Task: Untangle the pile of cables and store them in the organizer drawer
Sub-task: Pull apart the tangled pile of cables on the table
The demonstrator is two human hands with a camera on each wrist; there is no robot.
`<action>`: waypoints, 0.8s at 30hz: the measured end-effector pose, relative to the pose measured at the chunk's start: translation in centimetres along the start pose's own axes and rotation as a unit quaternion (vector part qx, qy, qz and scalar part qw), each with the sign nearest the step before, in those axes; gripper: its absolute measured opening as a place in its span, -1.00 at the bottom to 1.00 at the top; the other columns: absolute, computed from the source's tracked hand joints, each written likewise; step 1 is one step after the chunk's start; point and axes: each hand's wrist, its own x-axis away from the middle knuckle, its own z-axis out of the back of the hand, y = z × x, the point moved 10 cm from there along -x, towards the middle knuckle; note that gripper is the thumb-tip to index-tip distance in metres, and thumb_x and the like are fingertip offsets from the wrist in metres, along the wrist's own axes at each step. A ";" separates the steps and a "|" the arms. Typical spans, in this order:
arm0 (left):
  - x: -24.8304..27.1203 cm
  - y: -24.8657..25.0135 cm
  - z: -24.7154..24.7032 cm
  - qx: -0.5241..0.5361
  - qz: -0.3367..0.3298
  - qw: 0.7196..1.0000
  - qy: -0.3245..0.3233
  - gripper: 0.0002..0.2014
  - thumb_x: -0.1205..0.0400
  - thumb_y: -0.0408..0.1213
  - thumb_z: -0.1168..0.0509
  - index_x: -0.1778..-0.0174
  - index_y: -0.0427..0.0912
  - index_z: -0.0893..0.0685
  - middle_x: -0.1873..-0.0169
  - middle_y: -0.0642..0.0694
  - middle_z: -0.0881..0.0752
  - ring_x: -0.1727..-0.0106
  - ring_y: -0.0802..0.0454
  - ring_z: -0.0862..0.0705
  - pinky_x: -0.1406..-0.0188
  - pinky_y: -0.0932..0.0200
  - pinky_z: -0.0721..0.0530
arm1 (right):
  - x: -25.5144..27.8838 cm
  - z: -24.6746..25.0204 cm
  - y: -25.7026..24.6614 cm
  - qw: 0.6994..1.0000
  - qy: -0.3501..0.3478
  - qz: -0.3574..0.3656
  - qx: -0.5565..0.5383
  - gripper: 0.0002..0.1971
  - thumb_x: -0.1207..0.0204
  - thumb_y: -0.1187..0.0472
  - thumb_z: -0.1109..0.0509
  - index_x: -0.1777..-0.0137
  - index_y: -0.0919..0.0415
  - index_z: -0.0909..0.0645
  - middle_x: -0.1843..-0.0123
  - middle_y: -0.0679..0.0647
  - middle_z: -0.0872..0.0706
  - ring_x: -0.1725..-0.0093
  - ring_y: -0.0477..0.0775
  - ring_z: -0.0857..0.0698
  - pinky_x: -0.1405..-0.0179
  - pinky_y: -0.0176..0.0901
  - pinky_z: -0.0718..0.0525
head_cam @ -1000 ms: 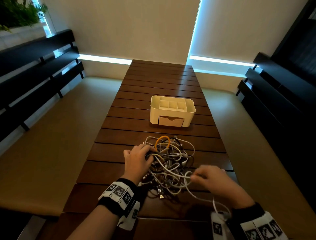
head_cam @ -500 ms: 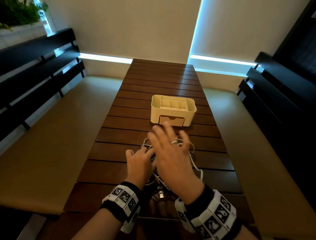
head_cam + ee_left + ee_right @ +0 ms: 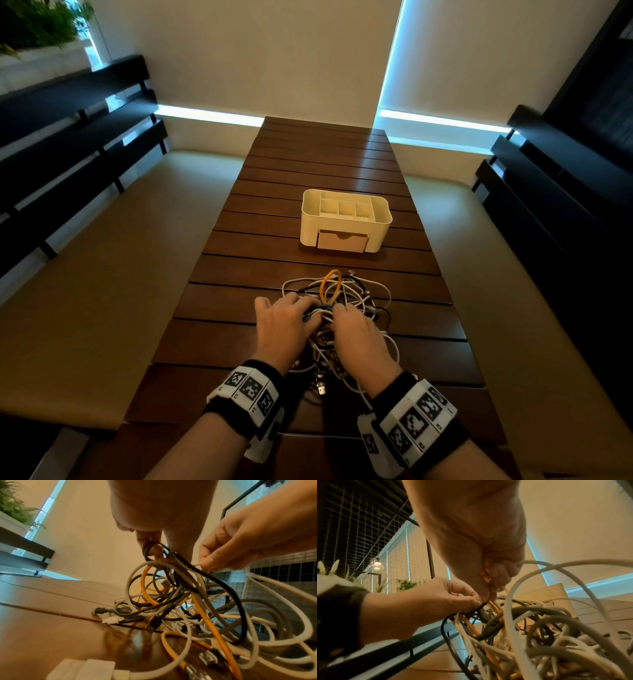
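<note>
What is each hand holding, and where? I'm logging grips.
Left hand pinches a dark cable at a loop atop the pile; right hand pinches a white cable mid-length.

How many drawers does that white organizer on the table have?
1. The drawer sits shut in the front of the organizer, facing the cable pile; its far side is hidden, so more are possible.

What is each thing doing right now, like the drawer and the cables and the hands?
drawer: closed.
organizer: upright, top compartments empty.
cable pile: tangled, on the table.
orange cable: looped in the pile.
left hand: pinching dark cables.
right hand: pinching a white cable.
</note>
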 end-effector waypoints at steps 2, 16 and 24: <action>-0.2 -0.1 -0.1 0.012 0.013 1.000 -0.002 -0.73 -0.44 0.05 -0.15 0.25 0.15 -0.76 0.49 0.14 -0.59 0.50 0.16 -0.53 0.29 0.12 0.04 | 0.1 0.6 0.8 1.000 -0.007 -0.020 -0.015 -0.81 -0.67 0.21 -0.12 -0.14 0.20 -0.53 -0.09 0.12 -0.64 -0.06 0.14 -0.64 0.15 -0.10 -0.52; 0.0 -1.1 -3.8 0.174 0.080 0.963 -0.188 -0.77 -0.66 0.07 -0.17 -0.18 0.35 -0.65 -0.39 0.25 -0.47 -0.43 0.16 -0.31 -0.19 -0.01 -0.18 | 1.0 1.9 3.1 0.973 -0.034 0.066 -0.218 -0.88 -0.57 0.17 -0.34 0.08 0.13 -0.71 0.31 -0.13 -0.66 0.29 -0.18 -0.60 0.25 -0.35 -0.53; 0.4 1.5 -1.1 0.090 -0.071 0.993 -0.038 -0.55 -0.63 0.04 -0.14 -0.47 0.16 -0.43 -0.45 0.05 -0.47 -0.37 0.05 -0.33 -0.18 0.05 -0.23 | 0.1 2.7 6.4 0.924 0.116 -0.078 -0.356 -0.86 -0.58 0.24 -0.30 0.19 0.18 -0.65 0.25 -0.01 -0.67 0.16 -0.01 -0.64 0.09 -0.09 -0.59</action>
